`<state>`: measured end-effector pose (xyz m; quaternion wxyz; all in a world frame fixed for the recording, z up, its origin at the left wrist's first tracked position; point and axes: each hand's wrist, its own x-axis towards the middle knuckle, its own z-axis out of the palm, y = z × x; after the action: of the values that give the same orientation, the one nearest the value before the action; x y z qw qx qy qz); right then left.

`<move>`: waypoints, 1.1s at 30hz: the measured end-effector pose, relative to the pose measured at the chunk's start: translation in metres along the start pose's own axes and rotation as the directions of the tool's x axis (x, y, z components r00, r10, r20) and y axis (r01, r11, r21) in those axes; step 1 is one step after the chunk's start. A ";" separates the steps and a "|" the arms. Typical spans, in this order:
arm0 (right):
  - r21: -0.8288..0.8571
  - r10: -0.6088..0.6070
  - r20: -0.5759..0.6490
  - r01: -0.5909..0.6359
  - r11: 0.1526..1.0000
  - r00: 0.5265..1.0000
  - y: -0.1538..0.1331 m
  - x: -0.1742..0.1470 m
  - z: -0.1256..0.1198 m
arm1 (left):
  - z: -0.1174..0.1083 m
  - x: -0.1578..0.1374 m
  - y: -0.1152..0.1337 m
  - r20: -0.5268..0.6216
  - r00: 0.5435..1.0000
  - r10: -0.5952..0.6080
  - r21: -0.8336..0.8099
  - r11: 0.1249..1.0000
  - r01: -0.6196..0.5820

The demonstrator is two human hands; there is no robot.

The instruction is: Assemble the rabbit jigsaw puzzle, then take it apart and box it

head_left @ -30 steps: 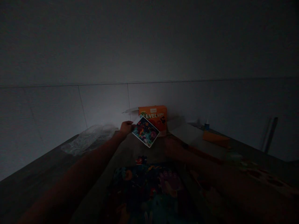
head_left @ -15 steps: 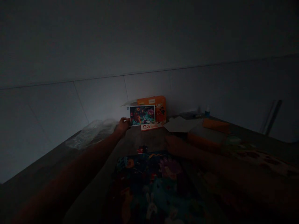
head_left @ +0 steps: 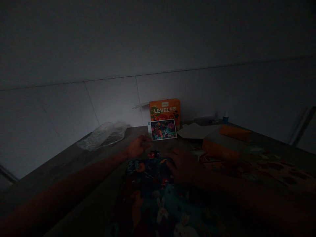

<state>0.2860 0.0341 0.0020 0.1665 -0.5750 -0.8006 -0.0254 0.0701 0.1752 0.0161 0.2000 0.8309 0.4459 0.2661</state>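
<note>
A jigsaw puzzle [head_left: 148, 194] of dark blue and teal animals, a white rabbit among them, lies flat before me. A small red-and-dark puzzle piece [head_left: 153, 154] is at its far edge. My left hand [head_left: 140, 145] is just beyond the far left corner, fingers loosely apart, below the white-bordered picture card [head_left: 163, 129]. That card leans against an orange box [head_left: 165, 108] lettered "LEVEL UP!". My right hand [head_left: 181, 163] is over the puzzle's far right edge, thumb and fingers apart. Darkness and blur hide whether it touches a piece.
A crumpled clear plastic bag [head_left: 103, 135] lies at the left. On the right are an opened orange-and-white box [head_left: 219, 148], white card flaps [head_left: 196, 130] and colourful printed pieces [head_left: 274, 169]. A small blue bottle [head_left: 225, 118] stands near the wall [head_left: 113, 102].
My left hand has let go of the picture card, which now leans lower against the orange box, and has come back towards the puzzle. My right hand has moved nearer, over the puzzle's edge.
</note>
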 end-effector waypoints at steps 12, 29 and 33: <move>0.170 -0.012 -0.019 0.016 0.985 1.000 -0.022 -0.009 0.024 | -0.049 -0.191 0.000 0.433 0.896 0.097 0.288 0.927 -0.239; 0.197 -0.397 -0.039 0.396 0.897 0.917 -0.020 -0.015 0.017 | -0.044 -0.161 -0.032 0.079 0.992 0.101 0.157 0.981 -0.113; 0.165 -0.423 -0.034 0.423 0.891 0.906 -0.021 -0.015 0.015 | -0.042 -0.158 -0.028 0.073 0.990 0.118 0.162 0.978 -0.128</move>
<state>0.2670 0.0166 -0.0135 0.2041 -0.3711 -0.9059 0.0077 -0.0472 0.0597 -0.0087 0.1270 0.8786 0.4078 0.2137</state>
